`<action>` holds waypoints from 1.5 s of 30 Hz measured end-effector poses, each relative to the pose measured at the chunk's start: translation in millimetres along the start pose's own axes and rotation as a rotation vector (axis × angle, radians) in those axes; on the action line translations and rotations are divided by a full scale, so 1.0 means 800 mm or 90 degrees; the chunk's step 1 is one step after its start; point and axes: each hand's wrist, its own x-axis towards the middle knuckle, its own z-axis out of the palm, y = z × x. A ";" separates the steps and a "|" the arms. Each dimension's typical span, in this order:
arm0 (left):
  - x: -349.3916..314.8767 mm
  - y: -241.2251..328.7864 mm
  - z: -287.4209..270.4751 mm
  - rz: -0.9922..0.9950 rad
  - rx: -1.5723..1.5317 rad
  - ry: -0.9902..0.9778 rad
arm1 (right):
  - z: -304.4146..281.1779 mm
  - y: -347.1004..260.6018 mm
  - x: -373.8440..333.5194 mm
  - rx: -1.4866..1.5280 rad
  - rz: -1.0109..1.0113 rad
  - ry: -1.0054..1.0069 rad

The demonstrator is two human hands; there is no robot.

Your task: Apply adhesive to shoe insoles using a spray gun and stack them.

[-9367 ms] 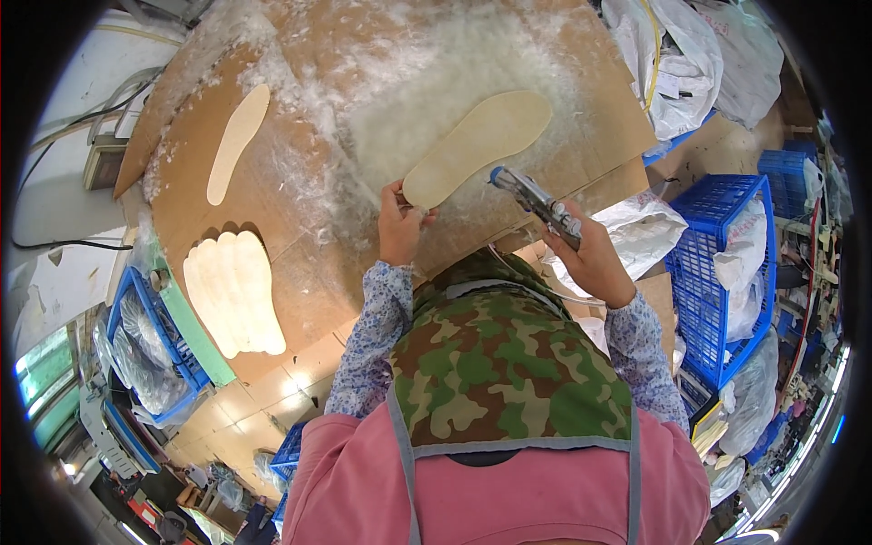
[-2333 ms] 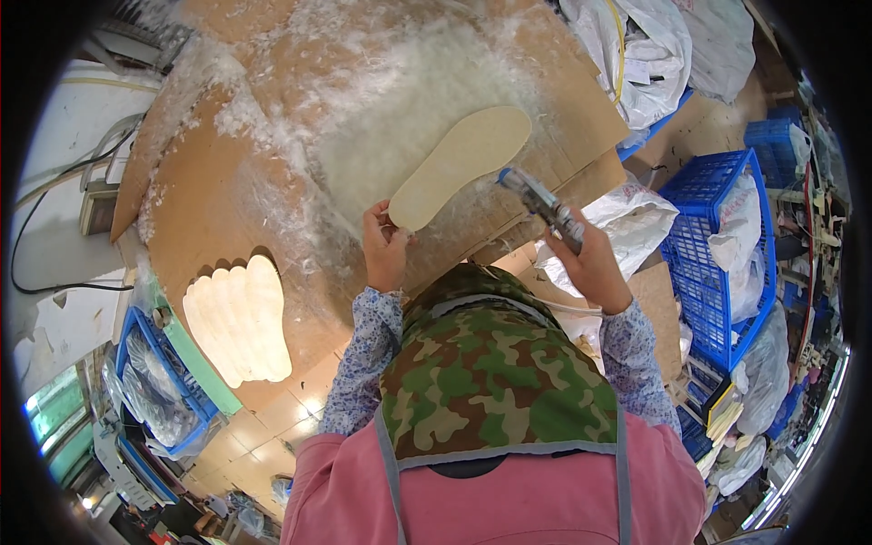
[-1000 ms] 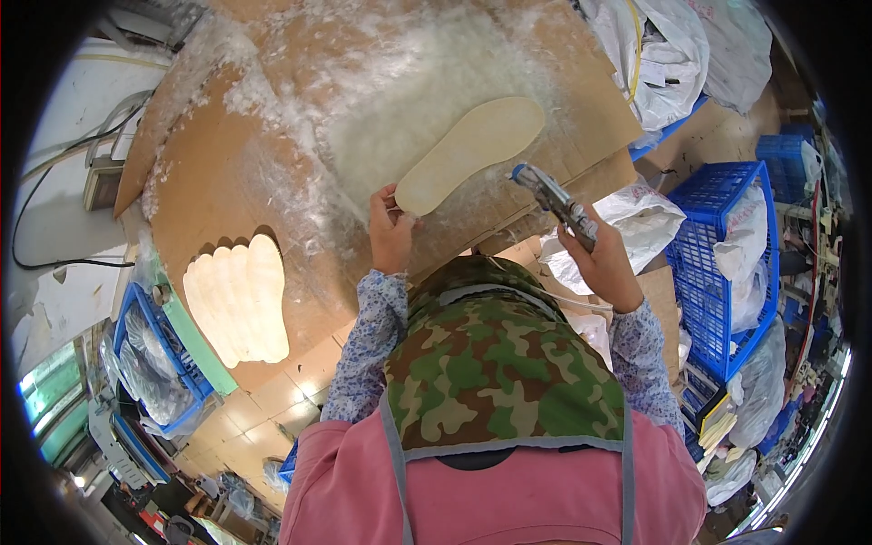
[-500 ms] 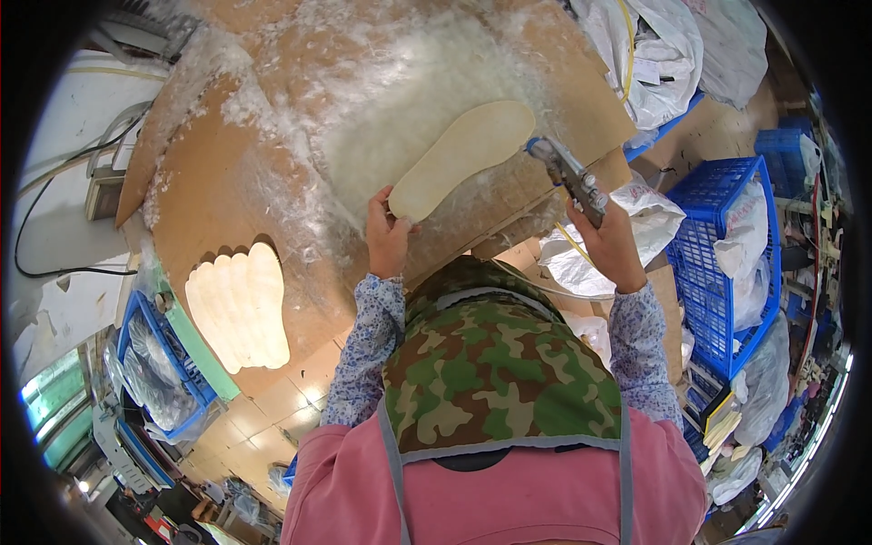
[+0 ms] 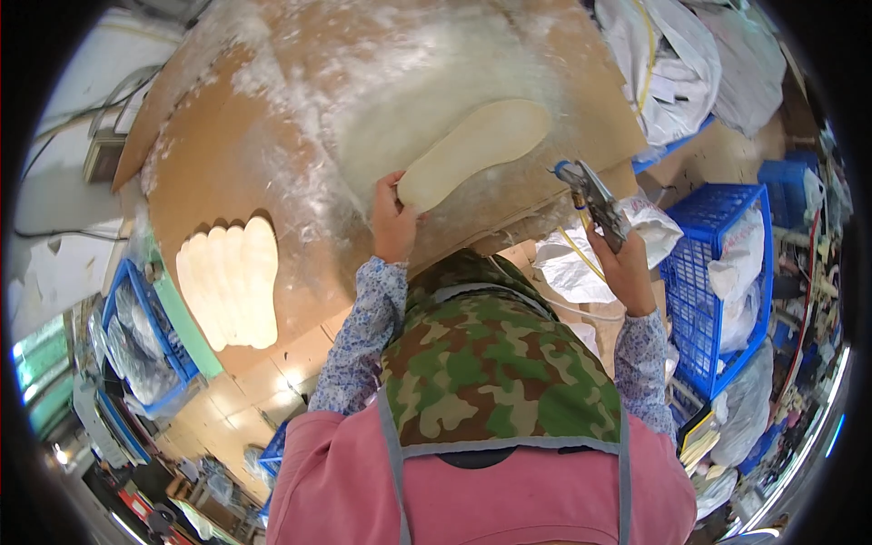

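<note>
My left hand (image 5: pixel 394 218) pinches the near, narrow end of a cream shoe insole (image 5: pixel 477 150), which slants up to the right over the cardboard-covered table. In my right hand (image 5: pixel 625 263) is a metal spray gun (image 5: pixel 595 204) with a blue nozzle and a yellow hose. Its tip points left toward the insole's far, wide end and stays apart from it. My fingers wrap round the gun's handle, partly hidden. Several more cream insoles (image 5: pixel 229 282) lie overlapped in a fanned row at the table's left.
White fibrous residue coats the cardboard (image 5: pixel 204 163). A blue crate (image 5: pixel 699 282) with white bags stands at the right, and another blue crate (image 5: pixel 150 336) with clear bags at the lower left. A white sack (image 5: pixel 572 263) lies beneath the gun. Large plastic bags (image 5: pixel 677 68) sit at the upper right.
The spray gun has moved right and slightly down, farther from the insole. My left hand still grips the insole. The whole view has shifted a little.
</note>
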 end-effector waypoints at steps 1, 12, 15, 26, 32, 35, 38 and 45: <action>-0.001 0.002 0.001 0.006 0.007 0.025 | 0.000 0.001 -0.003 0.005 -0.010 -0.022; -0.098 0.062 -0.119 0.152 -0.229 0.183 | 0.019 -0.030 -0.003 0.200 0.006 -0.042; -0.164 0.052 -0.199 0.170 -0.224 0.281 | 0.038 -0.030 0.017 0.106 0.028 -0.096; -0.278 -0.131 -0.332 -0.122 0.046 0.633 | 0.106 -0.062 0.047 0.081 -0.028 -0.219; -0.275 -0.185 -0.363 -0.041 0.144 0.824 | 0.087 -0.063 0.056 0.101 0.016 -0.126; -0.270 -0.191 -0.397 -0.099 0.026 0.699 | 0.042 -0.037 0.066 0.096 0.043 -0.073; -0.262 -0.190 -0.426 -0.135 0.037 0.630 | -0.008 -0.001 0.098 0.079 0.068 -0.002; -0.290 -0.192 -0.419 -0.232 -0.004 0.729 | -0.075 0.078 0.198 0.246 0.103 0.049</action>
